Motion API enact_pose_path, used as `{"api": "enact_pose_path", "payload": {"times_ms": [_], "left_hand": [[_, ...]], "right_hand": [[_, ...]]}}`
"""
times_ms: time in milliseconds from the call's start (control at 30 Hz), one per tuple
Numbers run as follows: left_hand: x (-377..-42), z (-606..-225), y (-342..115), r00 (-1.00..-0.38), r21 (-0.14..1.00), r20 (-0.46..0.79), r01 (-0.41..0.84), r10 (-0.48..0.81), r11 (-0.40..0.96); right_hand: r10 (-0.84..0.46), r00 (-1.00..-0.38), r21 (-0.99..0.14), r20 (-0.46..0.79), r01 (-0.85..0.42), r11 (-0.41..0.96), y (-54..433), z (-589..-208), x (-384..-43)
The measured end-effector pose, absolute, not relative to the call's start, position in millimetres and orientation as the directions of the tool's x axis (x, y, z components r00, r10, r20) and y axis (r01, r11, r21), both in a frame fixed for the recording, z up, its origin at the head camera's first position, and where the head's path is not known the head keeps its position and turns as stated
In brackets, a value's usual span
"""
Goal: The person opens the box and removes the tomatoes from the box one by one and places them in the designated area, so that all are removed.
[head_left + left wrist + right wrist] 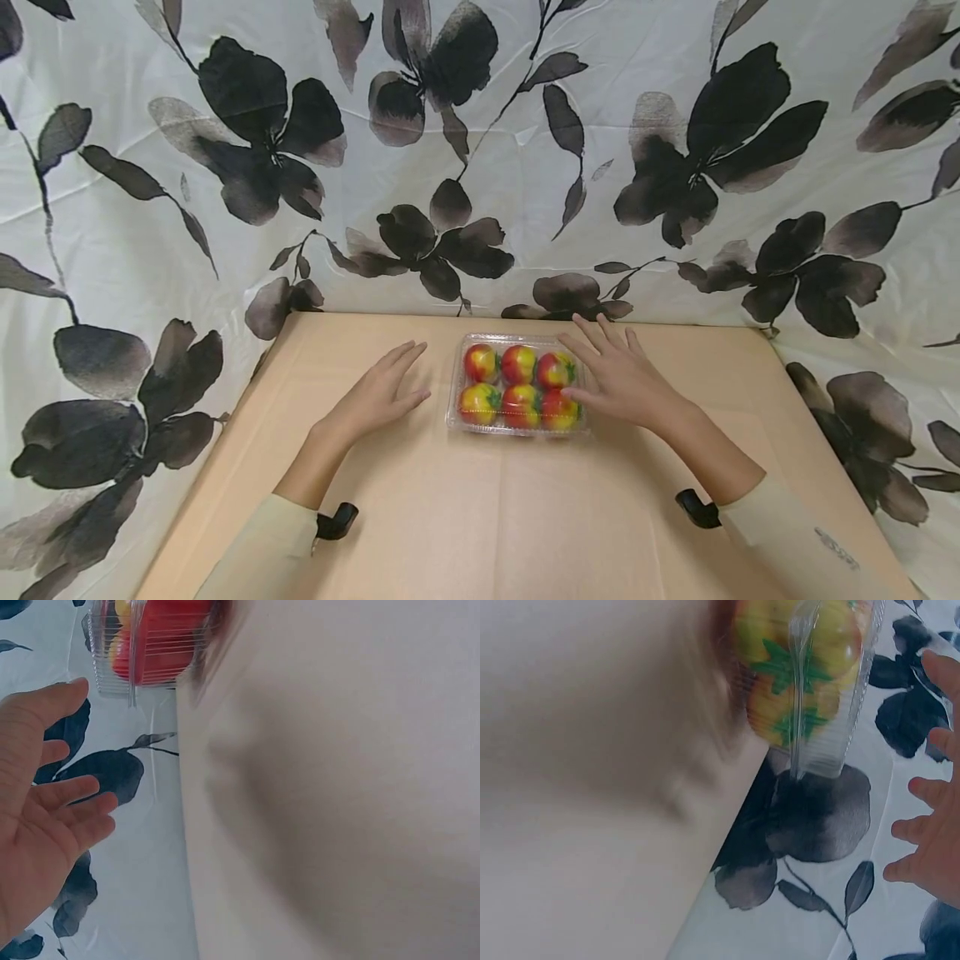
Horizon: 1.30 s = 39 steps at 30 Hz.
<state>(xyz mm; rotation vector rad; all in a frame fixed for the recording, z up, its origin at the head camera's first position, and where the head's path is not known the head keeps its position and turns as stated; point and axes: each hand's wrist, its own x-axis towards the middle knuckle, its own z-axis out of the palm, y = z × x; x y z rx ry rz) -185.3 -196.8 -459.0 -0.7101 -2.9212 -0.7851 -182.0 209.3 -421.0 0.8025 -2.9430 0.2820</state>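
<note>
A clear plastic clamshell box [517,432] lies on the table, holding several red and yellow fruits [519,364] in two rows, some with green leaf-like tops. To its left my left hand [380,392] hovers with fingers extended and a gap to the box. My right hand [621,375] is spread at the box's right end, its thumb and fingers overlapping that edge in the head view. In the left wrist view the box [135,682] shows beyond the thumb of the left hand [45,802]. The right wrist view shows the right hand [934,817] apart from the box [821,761].
The light wooden-toned table [495,517] ends just behind the box. A white cloth with dark flowers [555,192] hangs behind it and continues down both sides. Black wrist devices [337,522] are strapped at both sleeves.
</note>
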Motion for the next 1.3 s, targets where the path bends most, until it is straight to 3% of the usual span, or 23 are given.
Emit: {"api": "enact_pose_path", "payload": {"times_ms": [367,833,1067,1300], "left_hand": [[-186,-467,-192,-0.904,0.639,0.107,0.381,0.414,0.668],[-183,-485,-185,-0.902,0.804,0.007,0.262,0.431,0.534],[-185,-487,-182,-0.891,0.918,-0.108,0.081,0.44,0.389],[-187,-491,-185,-0.83,0.957,-0.206,-0.059,0.519,0.285]], "right_hand": [[-0.578,-0.81,-0.155,0.102,-0.587,0.795,179,-427,-180],[-0.705,-0.698,-0.181,0.128,-0.715,0.675,150,-433,-178],[-0.746,-0.658,-0.215,0.099,-0.746,0.63,133,-437,-176],[-0.818,-0.553,-0.189,0.155,-0.83,0.525,115,-440,-177]]}}
